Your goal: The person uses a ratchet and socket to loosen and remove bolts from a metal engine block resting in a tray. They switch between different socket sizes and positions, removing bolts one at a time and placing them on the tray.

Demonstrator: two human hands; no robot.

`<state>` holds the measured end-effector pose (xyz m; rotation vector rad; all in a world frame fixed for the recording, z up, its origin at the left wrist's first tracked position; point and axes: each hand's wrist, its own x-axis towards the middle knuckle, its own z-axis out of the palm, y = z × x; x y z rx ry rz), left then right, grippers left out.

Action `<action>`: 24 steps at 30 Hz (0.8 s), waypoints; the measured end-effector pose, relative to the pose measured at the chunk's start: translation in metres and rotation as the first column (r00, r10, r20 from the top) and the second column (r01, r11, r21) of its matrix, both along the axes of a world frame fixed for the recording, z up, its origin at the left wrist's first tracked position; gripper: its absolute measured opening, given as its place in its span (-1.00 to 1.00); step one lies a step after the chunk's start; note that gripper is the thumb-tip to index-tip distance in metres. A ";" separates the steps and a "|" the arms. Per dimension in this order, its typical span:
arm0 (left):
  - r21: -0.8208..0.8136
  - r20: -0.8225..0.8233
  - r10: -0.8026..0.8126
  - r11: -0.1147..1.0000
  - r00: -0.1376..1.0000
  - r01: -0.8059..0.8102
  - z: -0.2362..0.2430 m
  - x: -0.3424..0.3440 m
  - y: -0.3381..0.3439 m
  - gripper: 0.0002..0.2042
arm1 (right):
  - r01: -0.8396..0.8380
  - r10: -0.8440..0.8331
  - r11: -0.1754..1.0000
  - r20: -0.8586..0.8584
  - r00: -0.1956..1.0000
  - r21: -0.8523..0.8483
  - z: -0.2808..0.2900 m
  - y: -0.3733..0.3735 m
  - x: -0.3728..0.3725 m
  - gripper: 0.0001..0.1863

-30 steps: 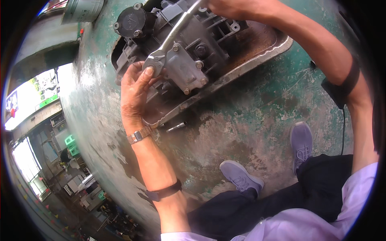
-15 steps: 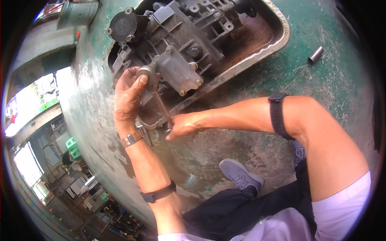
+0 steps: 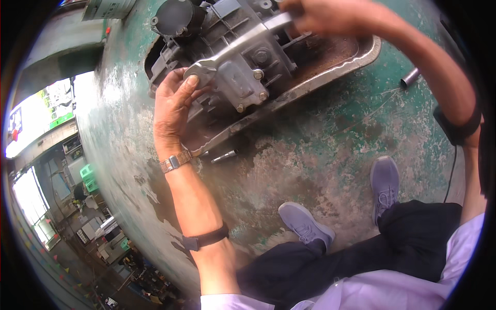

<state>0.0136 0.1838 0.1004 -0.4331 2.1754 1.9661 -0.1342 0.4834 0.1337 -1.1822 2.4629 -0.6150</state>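
I am looking down at the left hand (image 3: 173,106), which is resting near the left edge of the green floor (image 3: 320,155), fingers loosely curled and the thumb pressing on the head of the long wrench (image 3: 235,49) where it is seating on the grey gearbox casing (image 3: 232,67); it is steadying the head rather than gripping it. The wrench's long axis is running from that head, lower left, up and to the right across the casing toward the far edge of the floor, so the left hand is sitting at the working end. The casing itself is lying in a shallow metal tray (image 3: 330,72). A small socket extension (image 3: 223,156) is lying loose on the floor just beside the tray's near rim. Further right, the right hand (image 3: 315,15) is closing around the far end of the handle, though how tightly I cannot tell, since it is blurring at the top rim. A short metal tube (image 3: 409,78) is lying near the right edge. The floor is worn painted concrete, patchy and stained, and beyond its left edge a cluttered workshop is showing.
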 end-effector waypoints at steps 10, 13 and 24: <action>-0.042 0.043 0.015 0.999 0.999 -0.013 0.005 -0.004 0.001 -0.59 | -0.056 0.090 0.961 -0.115 0.989 0.271 -0.054 -0.012 -0.005 -0.84; -0.107 0.046 0.025 0.994 0.999 -0.020 0.007 -0.002 -0.002 -0.61 | -0.284 0.258 0.954 0.230 0.938 0.092 -0.084 -0.005 0.057 -0.75; 0.036 0.088 0.037 0.999 0.995 -0.041 0.012 -0.001 0.006 -0.56 | -0.063 0.203 0.978 0.979 0.030 -0.201 -0.123 -0.156 0.195 -0.53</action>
